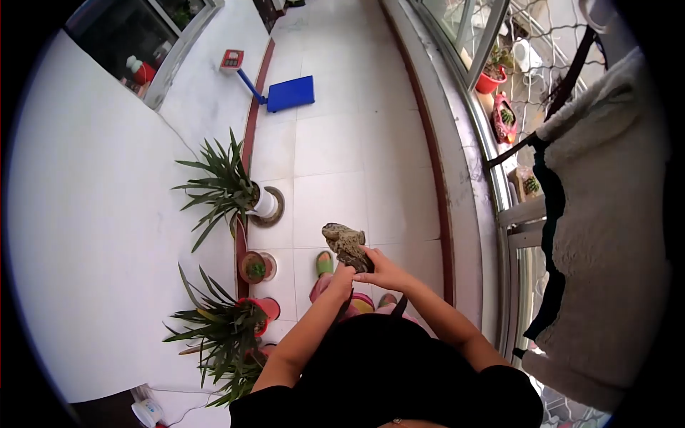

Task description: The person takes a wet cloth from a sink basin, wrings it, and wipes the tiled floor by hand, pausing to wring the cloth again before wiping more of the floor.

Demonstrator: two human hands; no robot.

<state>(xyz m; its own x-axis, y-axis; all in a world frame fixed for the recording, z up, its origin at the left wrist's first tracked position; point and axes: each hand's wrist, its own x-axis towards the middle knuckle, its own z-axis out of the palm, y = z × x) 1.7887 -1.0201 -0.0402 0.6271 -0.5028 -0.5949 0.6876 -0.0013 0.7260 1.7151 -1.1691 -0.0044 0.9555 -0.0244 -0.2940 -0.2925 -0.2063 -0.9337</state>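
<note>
Holding this mottled brown thing (344, 241) — left hand (344, 277) is gripping its near end, right hand (383, 271) is clasping its side — probably just keeping it steady.

Seemingly a home's narrow tiled passage (332, 200), with potted plants (227, 175) along the wall (107, 200), windows (118, 43) and a green slipper (325, 265).

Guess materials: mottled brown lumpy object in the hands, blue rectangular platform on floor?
Mottled brown lumpy object: matte, perhaps stone, clay or fabric; rough-looking, blotchy surface leaves it open.
Blue rectangular platform: probably painted metal or plastic, smooth; uniform colour, crisp edges.
</note>
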